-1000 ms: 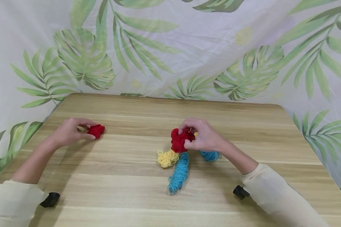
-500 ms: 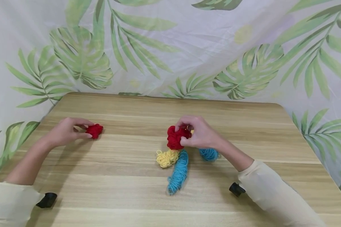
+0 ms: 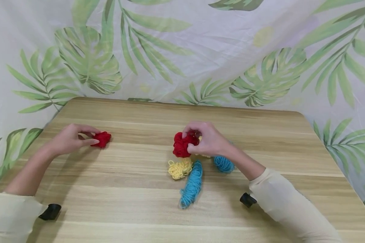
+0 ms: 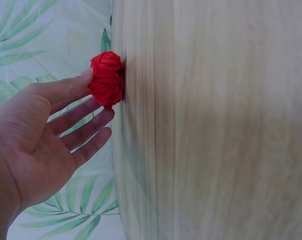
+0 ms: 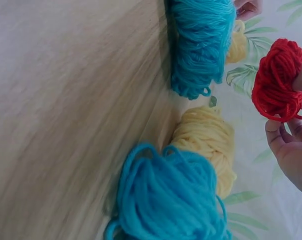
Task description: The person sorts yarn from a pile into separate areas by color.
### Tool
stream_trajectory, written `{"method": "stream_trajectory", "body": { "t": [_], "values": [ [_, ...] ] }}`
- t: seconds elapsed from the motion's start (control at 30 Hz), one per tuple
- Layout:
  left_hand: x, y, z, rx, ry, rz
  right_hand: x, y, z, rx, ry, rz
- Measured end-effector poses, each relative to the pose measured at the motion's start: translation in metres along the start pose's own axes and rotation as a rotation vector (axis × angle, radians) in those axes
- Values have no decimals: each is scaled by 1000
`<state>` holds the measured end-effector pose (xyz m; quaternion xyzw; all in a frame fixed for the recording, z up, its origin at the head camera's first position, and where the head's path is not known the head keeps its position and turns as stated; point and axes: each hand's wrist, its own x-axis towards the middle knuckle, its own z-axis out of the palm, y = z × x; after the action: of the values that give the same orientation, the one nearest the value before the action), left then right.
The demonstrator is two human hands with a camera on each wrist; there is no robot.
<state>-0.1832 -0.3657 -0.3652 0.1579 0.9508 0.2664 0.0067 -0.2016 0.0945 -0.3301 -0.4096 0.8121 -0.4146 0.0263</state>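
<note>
A person's left hand (image 3: 68,140) pinches a small, lumpy bundle of red yarn (image 3: 101,139) between thumb and fingers; the bundle sits at the fingertips, low against the light wood-grain table (image 3: 134,206). Well to the right of that grip, a short, looped bundle of pale yellow yarn (image 3: 178,168) lies on the table, just nearer the person than the right hand's pinch. In that pinch is a larger, rounded bundle of red yarn (image 3: 181,144), raised clear of the tabletop. A long, narrow bundle of blue yarn (image 3: 192,185) stretches from below the right hand (image 3: 211,138) toward the person. Beneath that hand, partly hidden, lies a second yellow yarn bundle (image 5: 211,140); beside it, under the wrist, rests a rounded blue yarn bundle (image 3: 224,164).
</note>
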Motion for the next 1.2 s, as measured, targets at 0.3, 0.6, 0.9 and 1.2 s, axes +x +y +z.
{"method": "stream_trajectory", "body": {
  "t": [0.3,0.6,0.9,1.2],
  "values": [
    [1,3,0,-8,-20,-15,11,0,6,-2,9,-23],
    [1,1,0,2,-11,-4,20,-2,13,27,-9,-28],
    [0,0,1,-10,-7,7,28,-4,18,59,-13,-50],
    [1,2,2,3,-10,-12,41,-8,25,53,-33,-89]
  ]
}}
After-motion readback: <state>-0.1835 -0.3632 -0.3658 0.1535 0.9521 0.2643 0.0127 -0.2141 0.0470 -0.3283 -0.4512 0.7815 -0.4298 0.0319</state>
